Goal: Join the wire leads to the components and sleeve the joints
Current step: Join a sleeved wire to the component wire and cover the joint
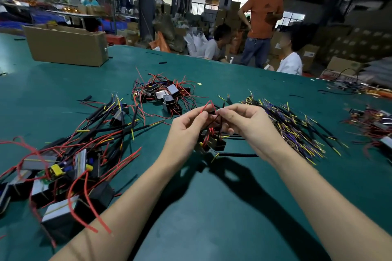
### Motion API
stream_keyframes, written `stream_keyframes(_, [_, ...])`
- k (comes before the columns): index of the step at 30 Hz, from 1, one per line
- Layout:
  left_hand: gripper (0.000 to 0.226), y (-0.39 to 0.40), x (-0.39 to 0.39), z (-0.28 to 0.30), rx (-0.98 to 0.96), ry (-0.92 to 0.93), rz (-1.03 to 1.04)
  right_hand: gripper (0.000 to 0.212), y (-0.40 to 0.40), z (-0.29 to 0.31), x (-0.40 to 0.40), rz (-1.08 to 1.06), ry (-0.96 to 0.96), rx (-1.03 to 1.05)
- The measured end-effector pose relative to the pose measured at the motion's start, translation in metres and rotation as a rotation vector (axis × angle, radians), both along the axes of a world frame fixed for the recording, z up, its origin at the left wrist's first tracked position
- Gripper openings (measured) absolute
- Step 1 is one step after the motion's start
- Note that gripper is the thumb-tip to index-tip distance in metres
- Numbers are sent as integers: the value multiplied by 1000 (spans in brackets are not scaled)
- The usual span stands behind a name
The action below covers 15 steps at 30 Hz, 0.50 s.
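I pinch a thin red wire (206, 106) in my left grip (187, 125). My right grip (239, 121) pinches a black lead (216, 119) touching it. The part (212, 142) hangs just below both grips, above the desk (212, 207). The wires look light and bendy, so I think holding near the tips works best.

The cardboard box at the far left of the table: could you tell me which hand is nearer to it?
Left. The left hand lies closer to the cardboard box, which sits beyond it to the left; the right hand is farther off, across the pinched wires.
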<state>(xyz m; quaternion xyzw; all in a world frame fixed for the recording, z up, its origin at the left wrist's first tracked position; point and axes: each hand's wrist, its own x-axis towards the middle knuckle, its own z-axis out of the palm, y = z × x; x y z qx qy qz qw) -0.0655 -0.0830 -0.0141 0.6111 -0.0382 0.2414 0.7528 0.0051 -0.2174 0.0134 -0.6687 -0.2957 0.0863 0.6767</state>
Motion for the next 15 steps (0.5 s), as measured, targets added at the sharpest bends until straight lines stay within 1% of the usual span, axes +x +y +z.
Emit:
stream_keyframes(2, [26,1,1,-2,-3,18,-29,5,-4,-5,-1,-71,-86,-59])
stream_keyframes(6, [27,2,3,-8,22,54,-75,5,-6,-12,0,-203,-305,-154])
stream_keyframes(9, [26,0,3,-11,47,48,-132,12,-3,-18,-2,-280,-546,-287])
stream_keyframes(12, [26,-2,3,-15,140,3,-94,7,-1,-21,-5,-337,-673,-460])
stream_keyframes(15, [26,-1,5,-17,206,-31,-67,12,4,-22,-9,-476,-823,-627])
